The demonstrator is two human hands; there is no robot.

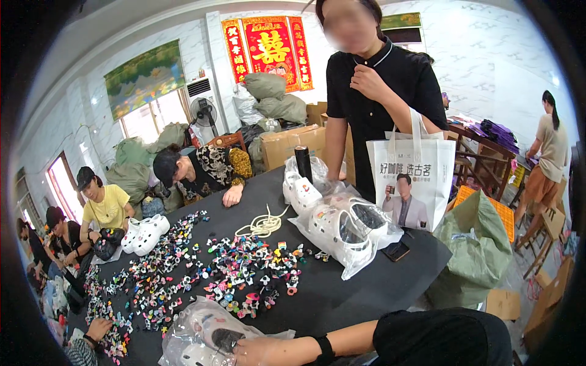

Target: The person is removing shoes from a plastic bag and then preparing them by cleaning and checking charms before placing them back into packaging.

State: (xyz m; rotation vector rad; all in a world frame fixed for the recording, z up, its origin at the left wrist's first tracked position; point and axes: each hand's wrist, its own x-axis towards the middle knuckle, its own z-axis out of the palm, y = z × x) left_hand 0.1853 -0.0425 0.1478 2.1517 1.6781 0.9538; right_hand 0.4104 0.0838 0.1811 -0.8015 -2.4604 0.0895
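My right hand (264,352), on a forearm with a black wristband and a black sleeve, reaches in from the lower right. Its fingers curl over the edge of a white clog (210,323) in a clear plastic bag at the table's near edge. The bag's lower part is cut off by the frame. Beyond it, a wide spread of small colourful shoe charms (226,274) covers the dark table (348,299). My left hand is not in the picture. A hand (99,328) with a striped sleeve, at the lower left among the charms, looks like a co-worker's.
More bagged white clogs (345,229) stand at the right, beside a phone (395,251) and a black bottle (303,161). Coiled cream cord (265,226) lies mid-table. Unbagged white clogs (146,235) sit far left. A person (384,79) with a white tote bag (436,165) stands opposite; several others sit leftward.
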